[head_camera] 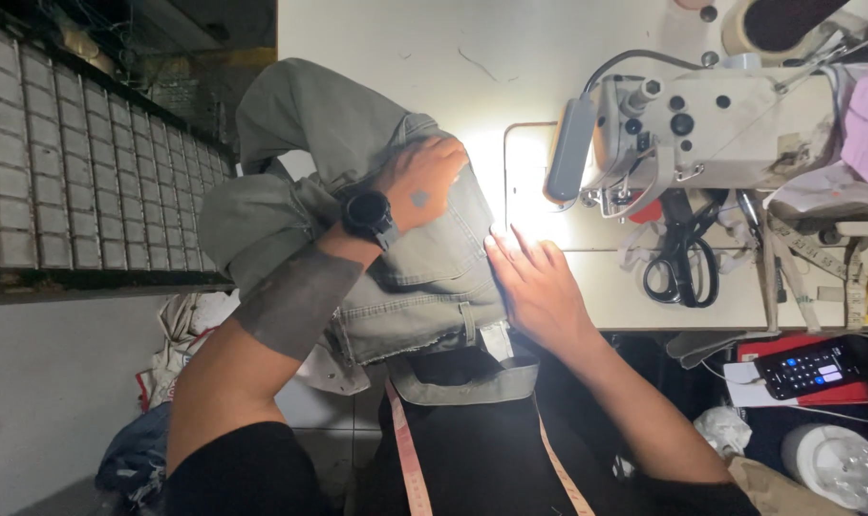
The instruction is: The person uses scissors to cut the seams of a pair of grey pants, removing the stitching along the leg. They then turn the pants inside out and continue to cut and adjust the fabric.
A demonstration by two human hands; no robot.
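A grey-green pair of trousers (pixel 357 191) lies bunched on the white sewing table (pixel 434 48), its waistband hanging over the front edge. My left hand (pixel 421 180), with a black watch on the wrist, presses down on the fabric near the pocket area. My right hand (pixel 534 287) rests flat with fingers apart on the garment's right edge, just left of the lit needle plate. The white sewing machine (pixel 701 129) stands to the right of both hands. A loose waistband strip (pixel 467 382) droops onto my lap.
Black scissors (pixel 682 268) lie under the machine head, with measuring tapes (pixel 816 258) to the right. A phone (pixel 806 368) on a red item sits at lower right. A pink tape (pixel 410 468) hangs down my lap. A tiled wall (pixel 71 162) is at left.
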